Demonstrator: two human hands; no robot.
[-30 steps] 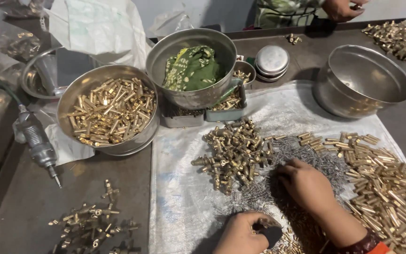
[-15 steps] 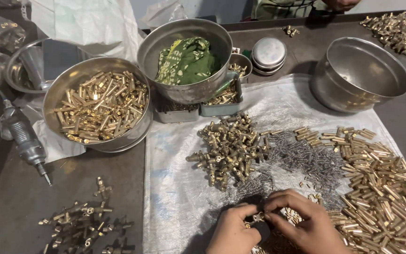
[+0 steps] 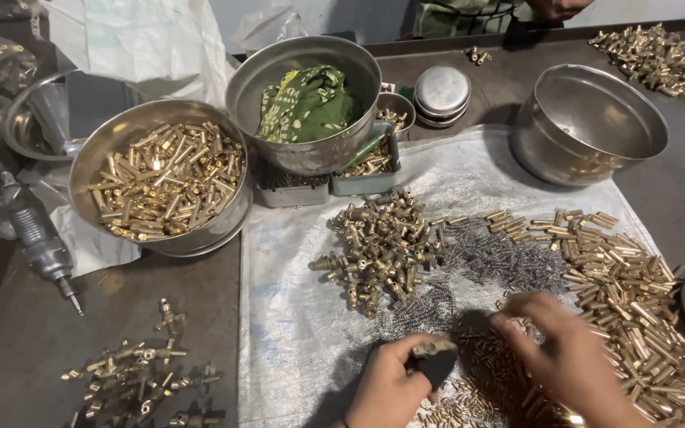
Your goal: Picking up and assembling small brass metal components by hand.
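Note:
My left hand [image 3: 390,386] is at the bottom centre, fingers closed around a small brass fitting [image 3: 433,347] held just above the white sheet [image 3: 295,317]. My right hand [image 3: 568,357] reaches down beside it over a scatter of small brass pieces [image 3: 485,372], fingertips curled close to them; whether it pinches one I cannot tell. A pile of brass T-shaped fittings [image 3: 382,242] lies beyond the hands, with a tangle of thin steel springs [image 3: 501,257] to its right. A long heap of brass tubes [image 3: 628,293] runs along the right.
A steel bowl of brass tubes [image 3: 164,178] sits at left, a pot with green cloth [image 3: 307,103] behind centre, an empty steel bowl [image 3: 592,123] at right. An electric screwdriver [image 3: 37,238] lies at far left. Assembled fittings [image 3: 140,376] are at bottom left. Another person's hand shows at the top edge.
The right hand drew back from the springs to meet the left hand, then moved apart to the right. The left hand now holds a brass fitting up.

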